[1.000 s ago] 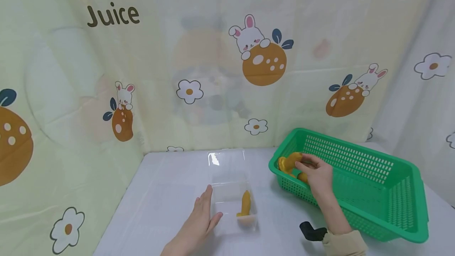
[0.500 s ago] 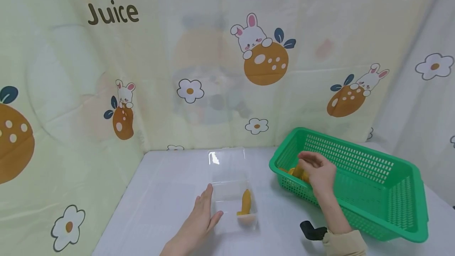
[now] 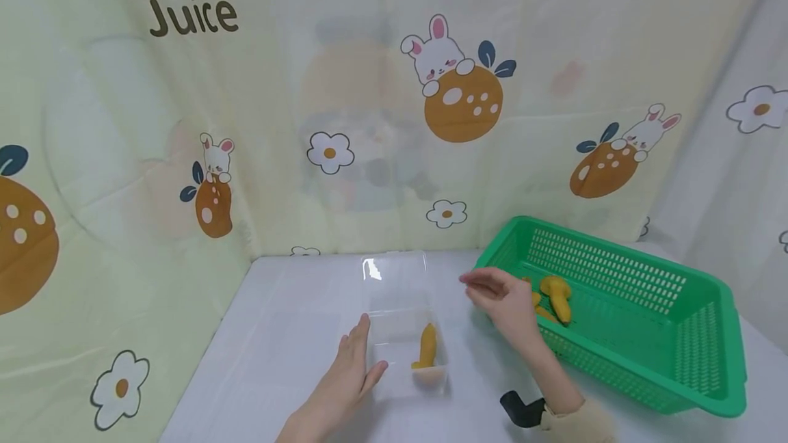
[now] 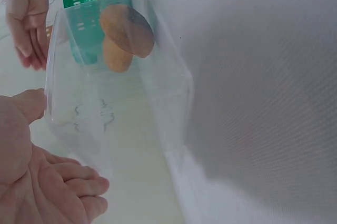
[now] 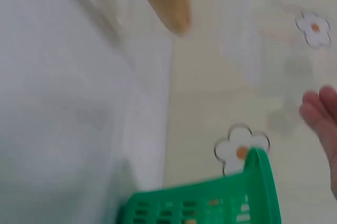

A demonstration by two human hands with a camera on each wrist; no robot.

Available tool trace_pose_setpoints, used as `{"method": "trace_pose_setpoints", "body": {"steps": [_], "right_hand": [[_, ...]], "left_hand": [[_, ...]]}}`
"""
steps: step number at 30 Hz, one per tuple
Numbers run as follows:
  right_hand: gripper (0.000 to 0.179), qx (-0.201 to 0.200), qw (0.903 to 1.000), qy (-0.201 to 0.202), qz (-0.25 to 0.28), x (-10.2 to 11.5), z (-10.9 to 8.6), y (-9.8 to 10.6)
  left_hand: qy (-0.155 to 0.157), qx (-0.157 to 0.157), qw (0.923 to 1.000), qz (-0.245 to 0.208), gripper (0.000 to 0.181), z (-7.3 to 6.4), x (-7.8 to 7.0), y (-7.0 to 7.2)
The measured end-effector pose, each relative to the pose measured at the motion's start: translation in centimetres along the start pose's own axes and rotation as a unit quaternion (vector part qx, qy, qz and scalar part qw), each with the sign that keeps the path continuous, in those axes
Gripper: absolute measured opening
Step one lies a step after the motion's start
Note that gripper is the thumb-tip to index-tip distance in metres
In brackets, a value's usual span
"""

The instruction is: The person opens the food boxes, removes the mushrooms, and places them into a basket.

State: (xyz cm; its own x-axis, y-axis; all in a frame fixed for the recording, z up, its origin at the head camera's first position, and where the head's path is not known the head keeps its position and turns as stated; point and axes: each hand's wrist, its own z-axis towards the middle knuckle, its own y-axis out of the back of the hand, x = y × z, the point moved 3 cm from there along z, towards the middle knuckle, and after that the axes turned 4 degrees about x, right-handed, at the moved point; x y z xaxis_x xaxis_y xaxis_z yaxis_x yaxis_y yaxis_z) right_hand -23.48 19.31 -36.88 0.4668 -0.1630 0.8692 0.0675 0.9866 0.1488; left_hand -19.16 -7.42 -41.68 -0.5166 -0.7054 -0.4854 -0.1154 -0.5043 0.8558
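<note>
A clear plastic box [image 3: 390, 354] stands mid-table with one yellow-brown mushroom-shaped piece [image 3: 428, 346] along its right side. The left wrist view shows that piece's rounded cap and stem [image 4: 126, 30] through the clear wall. My left hand [image 3: 345, 378] lies along the box's left side, fingers straight and thumb at the near rim. Between the box and a green basket [image 3: 640, 388], my right hand [image 3: 507, 306] hovers with fingers extended and nothing held. Another mushroom-shaped piece [image 3: 557, 298] lies in the basket, beside several yellow pieces [image 3: 542, 312] partly hidden by this hand.
The box's clear lid [image 3: 394, 282] is swung back behind it. A printed curtain [image 3: 369, 87] hangs at the table's rear edge. A bent black piece [image 3: 523, 409] sits at my right cuff. The basket's tall perforated side rises along the right of the table [image 3: 289, 333].
My right hand let go of a mushroom-shaped piece inside the basket, then moved left out over the basket's edge. My left hand has stayed beside the box.
</note>
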Motion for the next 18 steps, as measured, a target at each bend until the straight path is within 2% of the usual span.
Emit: {"method": "trace_pose_setpoints", "body": {"steps": [3, 7, 12, 14, 18], "right_hand": [[0.021, 0.103, 0.9942, 0.003, -0.030, -0.4, -0.1, -2.4], [0.022, 0.196, 0.9783, -0.002, -0.067, -1.4, 0.0, -4.5], [0.021, 0.286, 0.9519, 0.012, -0.108, -2.0, 0.0, -5.8], [0.021, 0.312, 0.9433, 0.014, -0.113, -0.9, 0.0, -6.1], [0.026, 0.351, 0.9262, 0.000, -0.137, -0.8, -0.1, -6.7]], "left_hand": [[0.001, 0.001, 1.0000, -0.002, 0.073, 0.0, 0.0, 0.1], [0.002, -0.003, 1.0000, -0.005, 0.073, 0.2, 0.0, 0.1], [0.003, -0.003, 1.0000, -0.005, 0.073, 0.2, 0.0, 0.0], [0.002, -0.003, 1.0000, -0.006, 0.073, 0.2, 0.0, 0.1], [-0.001, -0.005, 1.0000, -0.004, 0.074, 0.1, 0.0, 0.0]]}}
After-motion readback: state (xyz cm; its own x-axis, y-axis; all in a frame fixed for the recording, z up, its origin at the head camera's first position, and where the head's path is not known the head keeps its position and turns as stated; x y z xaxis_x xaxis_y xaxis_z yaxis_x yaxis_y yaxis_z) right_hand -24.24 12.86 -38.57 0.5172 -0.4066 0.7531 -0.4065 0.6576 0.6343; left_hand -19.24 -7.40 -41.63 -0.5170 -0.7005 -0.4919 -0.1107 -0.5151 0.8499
